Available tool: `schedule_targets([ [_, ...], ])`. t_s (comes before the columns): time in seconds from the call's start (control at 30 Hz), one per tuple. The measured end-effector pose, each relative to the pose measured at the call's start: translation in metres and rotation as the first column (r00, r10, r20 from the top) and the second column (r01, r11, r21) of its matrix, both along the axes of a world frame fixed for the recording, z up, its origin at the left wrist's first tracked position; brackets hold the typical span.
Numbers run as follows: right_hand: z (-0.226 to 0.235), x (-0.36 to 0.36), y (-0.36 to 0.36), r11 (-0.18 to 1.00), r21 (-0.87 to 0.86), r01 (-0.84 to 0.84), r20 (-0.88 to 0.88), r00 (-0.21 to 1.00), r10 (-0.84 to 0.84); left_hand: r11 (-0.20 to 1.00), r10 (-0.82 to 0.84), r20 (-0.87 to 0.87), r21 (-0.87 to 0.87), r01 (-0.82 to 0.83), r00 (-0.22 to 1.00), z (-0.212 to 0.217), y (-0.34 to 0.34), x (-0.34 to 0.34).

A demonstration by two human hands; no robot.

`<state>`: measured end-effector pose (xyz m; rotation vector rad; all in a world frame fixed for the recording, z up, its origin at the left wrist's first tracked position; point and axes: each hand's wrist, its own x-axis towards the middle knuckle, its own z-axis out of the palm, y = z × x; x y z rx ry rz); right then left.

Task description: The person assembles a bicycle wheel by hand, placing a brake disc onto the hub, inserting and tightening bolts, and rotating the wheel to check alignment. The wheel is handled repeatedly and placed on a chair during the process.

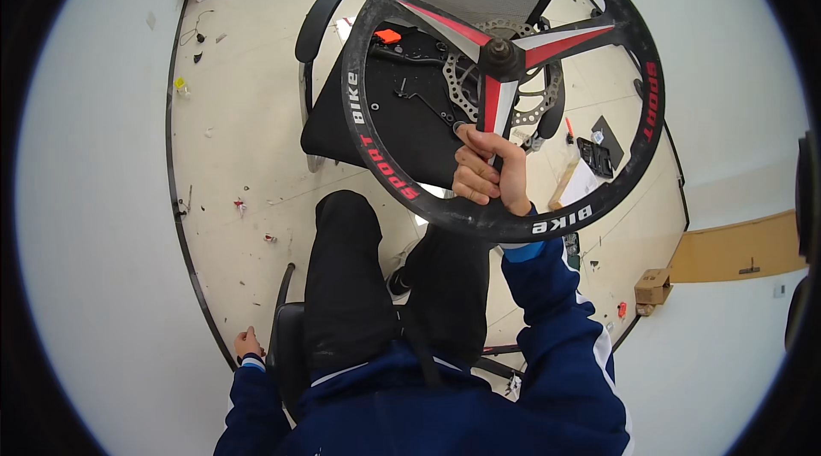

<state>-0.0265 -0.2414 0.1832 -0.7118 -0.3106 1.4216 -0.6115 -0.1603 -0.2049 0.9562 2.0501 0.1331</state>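
- gripping the lower spoke, the right hand is clamped around it with fingers folded over and thumb pointing up the spoke.
- the wheel hangs in front of the body, raised above the knees and the near part of the chair seat; its rim carries no tyre.
- a metal disc shows behind the hub and seems mounted there, but the join is hidden, so i cannot tell.
- the left hand hangs low beside the person's own chair, away from the wheel; it is too small to tell whether its fingers are apart or together.
- as far as i can judge, the lifting is done; whatever the loose parts are for looks undone, since a bent metal rod, a small ring and an orange piece lie unfitted on the seat.
- spokes and rim block the view of part of that seat, and its armrest stands just beside the rim.
- farther right on the floor lies an open tool case; a cardboard box sits by the wall.
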Motion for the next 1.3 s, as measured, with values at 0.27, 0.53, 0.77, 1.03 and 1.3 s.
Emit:
schedule_targets([
  [0.27,-0.002,-0.008,0.012,0.993,-0.086,0.08,0.369,0.929,-0.043,0.998,0.056,0.037,-0.016,-0.055,0.998,0.001,0.001,-0.013],
  [0.53,-0.018,0.037,0.04,0.884,-0.085,0.46,0.871,0.465,-0.158,0.999,-0.035,-0.032,-0.01,0.034,0.999,0.0,-0.003,-0.016],
  [0.77,-0.064,0.067,0.046,0.749,0.047,0.661,0.989,-0.137,0.059,1.0,-0.011,0.019,0.014,0.01,1.0,0.002,-0.002,-0.002],
  [1.03,-0.141,0.052,0.062,0.528,-0.003,0.849,0.998,-0.034,0.061,1.0,0.026,-0.026,0.017,-0.026,0.999,0.006,-0.008,-0.014],
  [1.3,-0.168,0.047,0.09,0.402,-0.136,0.905,0.991,0.12,0.065,0.999,0.029,-0.022,-0.022,-0.029,0.999,0.015,-0.004,-0.011],
])
